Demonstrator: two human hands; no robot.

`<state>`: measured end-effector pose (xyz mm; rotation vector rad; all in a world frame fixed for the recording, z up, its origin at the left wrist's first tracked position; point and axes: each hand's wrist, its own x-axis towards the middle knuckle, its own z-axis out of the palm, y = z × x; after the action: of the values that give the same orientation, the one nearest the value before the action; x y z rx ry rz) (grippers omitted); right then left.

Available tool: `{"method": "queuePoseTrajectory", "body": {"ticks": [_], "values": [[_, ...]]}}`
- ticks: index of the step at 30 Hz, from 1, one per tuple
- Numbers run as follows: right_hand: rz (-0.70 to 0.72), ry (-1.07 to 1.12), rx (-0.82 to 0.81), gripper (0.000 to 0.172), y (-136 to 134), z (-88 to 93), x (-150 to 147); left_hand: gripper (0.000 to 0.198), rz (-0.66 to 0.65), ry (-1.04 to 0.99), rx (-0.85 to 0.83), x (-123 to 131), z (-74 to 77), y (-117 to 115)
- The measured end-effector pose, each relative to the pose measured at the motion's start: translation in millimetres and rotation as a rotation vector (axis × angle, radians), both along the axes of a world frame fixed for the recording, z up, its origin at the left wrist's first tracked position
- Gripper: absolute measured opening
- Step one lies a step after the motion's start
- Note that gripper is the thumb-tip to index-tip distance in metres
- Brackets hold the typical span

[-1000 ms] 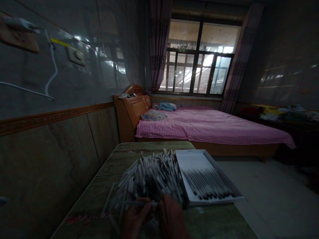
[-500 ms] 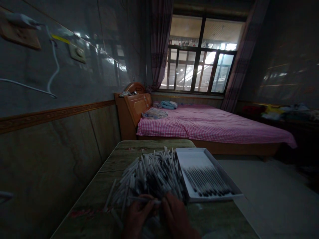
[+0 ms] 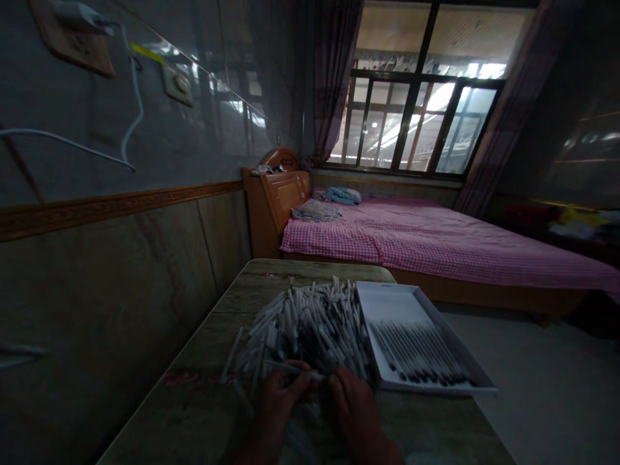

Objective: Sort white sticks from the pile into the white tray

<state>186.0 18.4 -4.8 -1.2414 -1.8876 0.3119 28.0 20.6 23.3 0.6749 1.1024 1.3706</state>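
My left hand (image 3: 283,395) is closed on a slim whitish pen-like stick (image 3: 285,368), which points out to the left. My right hand (image 3: 352,397) is closed too, its fingertips pinched at the stick's right end; what lies between them is too dark to make out. Just beyond both hands spreads a heap of similar thin grey-white sticks (image 3: 310,316). To the right, a shallow white box (image 3: 394,298) holds a row of slim sticks with dark ends (image 3: 421,352) lying side by side.
The heap and box rest on a marbled table (image 3: 194,400). A tiled wall (image 3: 145,271) runs along the left. Past the table stands a bed (image 3: 387,239) with a pink checked sheet, below a window (image 3: 416,123).
My head view has swung a little left and down, so everything sits further right and the room higher. Both hands stay together at the same stick.
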Motion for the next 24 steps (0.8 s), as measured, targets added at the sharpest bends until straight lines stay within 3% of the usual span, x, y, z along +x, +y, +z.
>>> {"method": "queuePoseTrajectory", "body": {"ticks": [3,7,12,18,24], "values": [[0.009,0.034,-0.036,0.025,-1.5,4.0,0.6,0.048,0.0,0.0,-0.004,-0.4,0.4,-1.0],[0.019,-0.005,0.097,0.044,-1.1,3.7,0.7,0.046,-0.023,0.033,0.005,-0.4,-2.0,-2.3],[0.034,0.002,-0.014,0.037,-3.0,4.1,0.3,0.045,-0.006,0.055,0.02,-1.3,-5.1,-1.6],[0.028,0.064,-0.01,0.054,-3.7,-2.5,-1.0,0.045,-0.036,0.056,0.043,1.3,-4.4,-3.9],[0.131,0.031,-0.145,0.04,-3.7,-8.0,8.2,0.05,-0.03,0.053,0.056,2.3,-5.8,-3.5]]}}
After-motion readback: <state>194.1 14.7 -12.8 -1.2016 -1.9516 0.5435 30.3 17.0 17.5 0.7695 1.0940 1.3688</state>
